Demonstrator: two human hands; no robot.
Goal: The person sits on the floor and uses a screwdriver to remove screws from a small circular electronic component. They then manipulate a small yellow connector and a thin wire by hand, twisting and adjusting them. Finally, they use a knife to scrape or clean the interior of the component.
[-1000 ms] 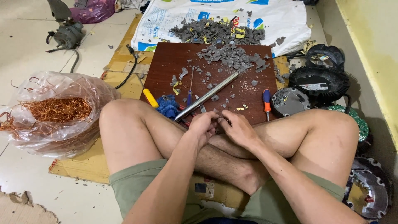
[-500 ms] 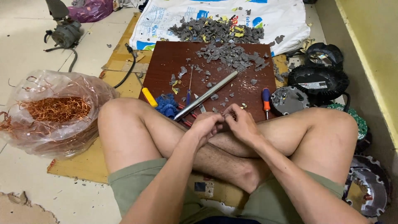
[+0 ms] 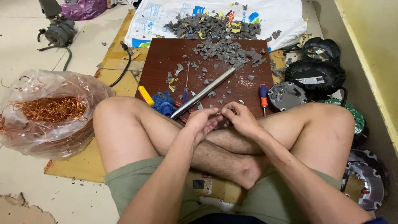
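Both hands meet over the crossed shins: left hand [image 3: 202, 122] and right hand [image 3: 239, 119], fingers pinched narrow on a small piece, too small to identify. Metal tube [image 3: 203, 93] lies on brown board [image 3: 166, 58]. Clear bag of copper wire [image 3: 49, 110] at left; white printed sack [image 3: 282, 16] behind.

Board's near edge crowded w/ metal pipe [image 3: 203, 92], screwdrivers [image 3: 263, 94] & grey shards [image 3: 226, 49]; bare wood [image 3: 161, 58] far-left only.

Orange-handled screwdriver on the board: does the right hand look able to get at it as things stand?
Probably yes. The screwdriver lies uncovered on the brown board, just beyond the right hand, with only small grey fragments around it. That hand is pinching something small, though.
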